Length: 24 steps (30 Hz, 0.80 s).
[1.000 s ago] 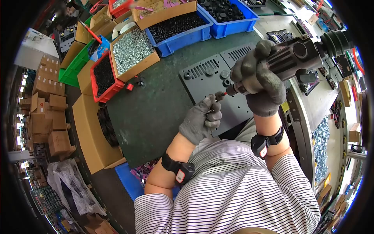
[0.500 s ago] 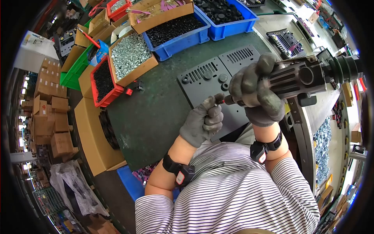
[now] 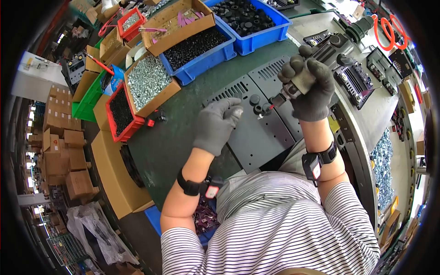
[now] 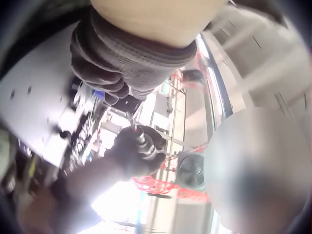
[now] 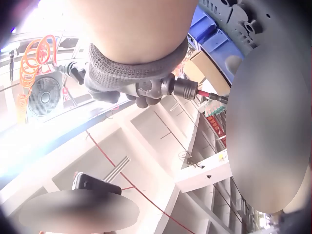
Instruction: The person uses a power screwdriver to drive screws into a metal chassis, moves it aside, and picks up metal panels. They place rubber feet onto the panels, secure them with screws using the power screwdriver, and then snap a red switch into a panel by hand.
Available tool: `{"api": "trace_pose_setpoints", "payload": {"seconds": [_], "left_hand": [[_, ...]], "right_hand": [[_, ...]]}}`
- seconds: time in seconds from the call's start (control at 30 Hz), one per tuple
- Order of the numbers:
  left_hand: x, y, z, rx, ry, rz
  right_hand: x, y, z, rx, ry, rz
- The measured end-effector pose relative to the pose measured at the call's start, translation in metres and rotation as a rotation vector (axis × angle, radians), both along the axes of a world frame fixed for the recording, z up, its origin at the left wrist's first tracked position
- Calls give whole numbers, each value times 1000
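My right hand [image 3: 314,89], in a grey glove, grips a dark power screwdriver [image 3: 330,48] by its front part. The red-banded bit [image 3: 271,107] points down and left over a dark grey slotted metal plate [image 3: 256,146]. At the bit's tip is a small silver screw [image 3: 261,116]. My left hand [image 3: 214,126], gloved too, is off the bit, over the plate's left edge; its fingers are loosely bent and nothing shows between them. Round black rubber feet [image 3: 254,99] sit on the plate near the bit. In the right wrist view the screwdriver's nose [image 5: 185,89] sticks out past the glove.
Blue bins [image 3: 250,43] of black parts stand behind the plate. A cardboard box of silver screws [image 3: 151,82] and a red bin of black screws [image 3: 121,110] are at the left. Black assemblies [image 3: 353,82] lie on the metal bench at right. A coiled orange hose [image 3: 389,34] hangs behind.
My left hand has let go at the bit and moved left and up, away from it. The screwdriver has swung back, its bit now tilted down over the plate with the screw showing.
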<state>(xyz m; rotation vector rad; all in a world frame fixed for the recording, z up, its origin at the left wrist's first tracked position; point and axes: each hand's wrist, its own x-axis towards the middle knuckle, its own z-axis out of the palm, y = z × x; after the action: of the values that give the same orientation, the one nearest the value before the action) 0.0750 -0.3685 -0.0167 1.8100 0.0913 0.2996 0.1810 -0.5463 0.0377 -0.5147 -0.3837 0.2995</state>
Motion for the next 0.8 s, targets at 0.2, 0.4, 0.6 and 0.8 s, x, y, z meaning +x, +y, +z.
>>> {"api": "trace_pose_setpoints", "payload": {"seconds": [0.2, 0.4, 0.6, 0.8], "left_hand": [[41, 18, 16, 803, 329, 22], [73, 25, 9, 842, 365, 125], [68, 35, 10, 777, 444, 79], [75, 21, -7, 806, 172, -9]], "right_hand": [[8, 10, 7, -236, -49, -169], [16, 27, 12, -347, -158, -188], [30, 40, 10, -444, -209, -164], [47, 56, 3, -547, -202, -248]]}}
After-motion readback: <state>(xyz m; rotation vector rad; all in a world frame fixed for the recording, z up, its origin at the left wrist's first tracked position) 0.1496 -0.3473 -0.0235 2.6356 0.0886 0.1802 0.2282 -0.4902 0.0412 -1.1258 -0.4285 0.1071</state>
